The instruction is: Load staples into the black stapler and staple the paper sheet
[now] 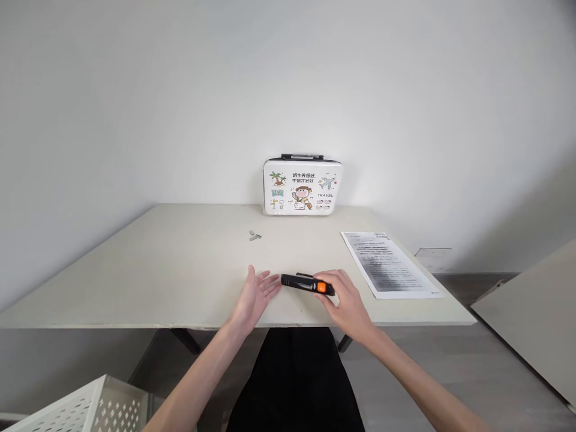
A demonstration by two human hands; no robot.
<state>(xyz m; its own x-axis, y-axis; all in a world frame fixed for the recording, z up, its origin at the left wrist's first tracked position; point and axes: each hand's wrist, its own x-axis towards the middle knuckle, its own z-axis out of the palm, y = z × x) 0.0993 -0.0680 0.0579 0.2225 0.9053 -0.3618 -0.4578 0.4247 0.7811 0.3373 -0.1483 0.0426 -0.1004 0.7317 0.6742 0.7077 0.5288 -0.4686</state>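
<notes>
Already lifted over the pale table (135, 282), the black, orange-buttoned stapler (297, 282) is clamped by the fingers of the right hand (350, 305), the left hand (252, 300) spread beside it (small grey metal strips (255, 237) not yet taken up).

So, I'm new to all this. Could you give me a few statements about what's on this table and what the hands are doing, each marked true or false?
1. The right hand holds a black stapler with an orange part. True.
2. Both hands are gripping the stapler. False: the left hand is open, its fingers by the stapler's end; whether they touch it is unclear.
3. Small grey pieces lie on the table, nearer the person than the white case. True.
4. The case is lying flat. False: it stands upright at the back.
5. The printed sheet lies to the right of the stapler. True.
</notes>
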